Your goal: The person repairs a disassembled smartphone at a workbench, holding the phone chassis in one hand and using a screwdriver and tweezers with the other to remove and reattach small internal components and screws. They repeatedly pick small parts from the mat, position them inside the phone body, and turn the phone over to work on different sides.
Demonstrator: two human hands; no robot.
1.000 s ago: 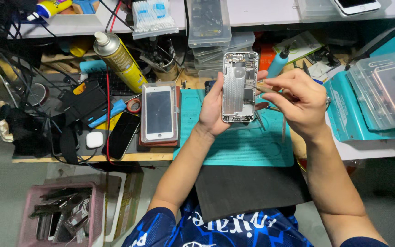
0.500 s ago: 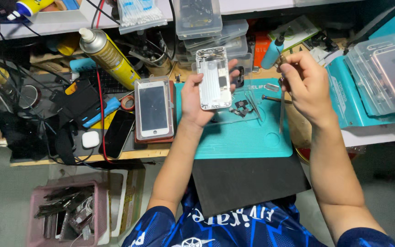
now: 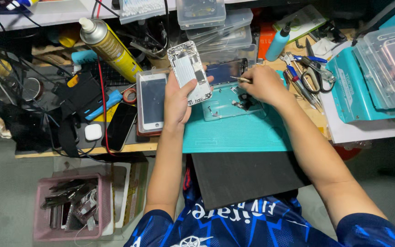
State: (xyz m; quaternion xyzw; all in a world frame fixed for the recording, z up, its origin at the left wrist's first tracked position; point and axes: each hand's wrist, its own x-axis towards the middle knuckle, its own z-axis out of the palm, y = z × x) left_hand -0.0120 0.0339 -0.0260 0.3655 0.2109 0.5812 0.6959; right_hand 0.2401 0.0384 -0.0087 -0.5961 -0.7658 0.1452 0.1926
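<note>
The work looks to be partway through: the phone housing (image 3: 189, 72) is already stripped of its screen, its inner face bare and turned up toward the camera, while small loose parts (image 3: 243, 103) still lie on the teal mat (image 3: 234, 132) on the surface, so fitting or removing pieces seems left to do. The left hand (image 3: 177, 101) wraps around the housing's lower half, thumb across its edge, holding it tilted above the mat at about 11 o'clock from the mat's middle. The right hand (image 3: 260, 85) pinches a thin tool (image 3: 239, 79), fingertips pressed together, low over the loose parts at 1 o'clock. The housing is silver, rectangular, with a pale plate and dark components inside. A white-faced phone (image 3: 152, 101) lies just beside it at 9 o'clock.
</note>
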